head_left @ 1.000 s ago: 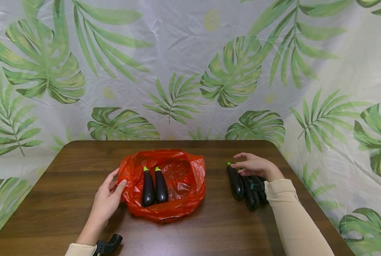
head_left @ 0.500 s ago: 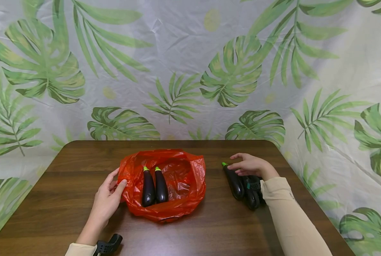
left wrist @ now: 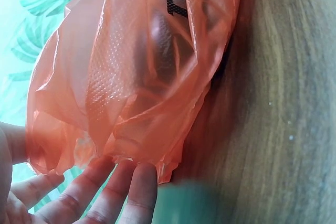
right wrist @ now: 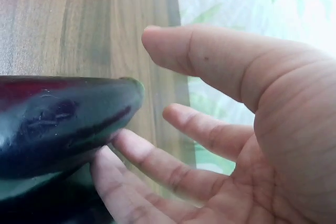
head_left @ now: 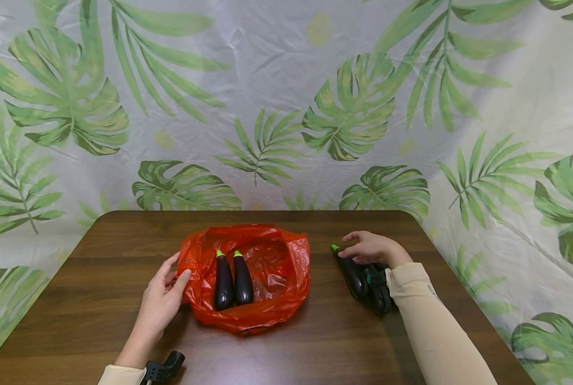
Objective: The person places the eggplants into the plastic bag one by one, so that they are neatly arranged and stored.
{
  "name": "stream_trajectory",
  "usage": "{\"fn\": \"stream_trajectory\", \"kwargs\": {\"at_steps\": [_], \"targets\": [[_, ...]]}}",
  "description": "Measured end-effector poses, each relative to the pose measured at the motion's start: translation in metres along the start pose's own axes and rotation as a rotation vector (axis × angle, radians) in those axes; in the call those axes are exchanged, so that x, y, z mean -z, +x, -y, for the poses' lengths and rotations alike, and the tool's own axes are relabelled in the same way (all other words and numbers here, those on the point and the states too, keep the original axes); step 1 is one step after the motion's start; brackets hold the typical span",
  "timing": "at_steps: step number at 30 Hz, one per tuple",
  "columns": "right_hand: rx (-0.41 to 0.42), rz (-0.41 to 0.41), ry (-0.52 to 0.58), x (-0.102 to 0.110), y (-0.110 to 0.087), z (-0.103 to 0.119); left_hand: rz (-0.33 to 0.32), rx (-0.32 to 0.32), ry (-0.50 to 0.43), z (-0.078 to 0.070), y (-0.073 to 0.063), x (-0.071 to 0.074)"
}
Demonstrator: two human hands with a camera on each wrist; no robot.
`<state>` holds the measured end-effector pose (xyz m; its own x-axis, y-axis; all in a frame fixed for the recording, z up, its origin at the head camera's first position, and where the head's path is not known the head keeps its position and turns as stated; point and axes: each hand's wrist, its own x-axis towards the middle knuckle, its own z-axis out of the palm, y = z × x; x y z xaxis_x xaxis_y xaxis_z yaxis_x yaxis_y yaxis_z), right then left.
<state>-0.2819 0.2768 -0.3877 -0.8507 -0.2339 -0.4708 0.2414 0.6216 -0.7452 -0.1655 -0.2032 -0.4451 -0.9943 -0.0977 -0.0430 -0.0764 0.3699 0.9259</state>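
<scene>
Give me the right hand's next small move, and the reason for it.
Likely best: have the right hand pinch the leftmost loose eggplant near its green tip by curling the thumb in. In the right wrist view, the fingers are close at its side while the thumb stands apart. The left hand holds the red bag, whose mouth is open with two eggplants inside.

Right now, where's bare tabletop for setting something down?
Bare table: between the red bag and the loose eggplants; the near strip between the black wrist mount and right sleeve; and left of the left hand. Crowded: under the right hand, among those eggplants, and at the bag's left edge.
</scene>
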Motion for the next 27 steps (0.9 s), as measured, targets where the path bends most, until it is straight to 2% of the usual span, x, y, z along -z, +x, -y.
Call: {"fn": "stream_trajectory", "kwargs": {"at_steps": [27], "targets": [[-0.068,0.047,-0.052,-0.012,0.012,0.001,0.002,0.005,-0.007,-0.001,0.0,0.0]]}}
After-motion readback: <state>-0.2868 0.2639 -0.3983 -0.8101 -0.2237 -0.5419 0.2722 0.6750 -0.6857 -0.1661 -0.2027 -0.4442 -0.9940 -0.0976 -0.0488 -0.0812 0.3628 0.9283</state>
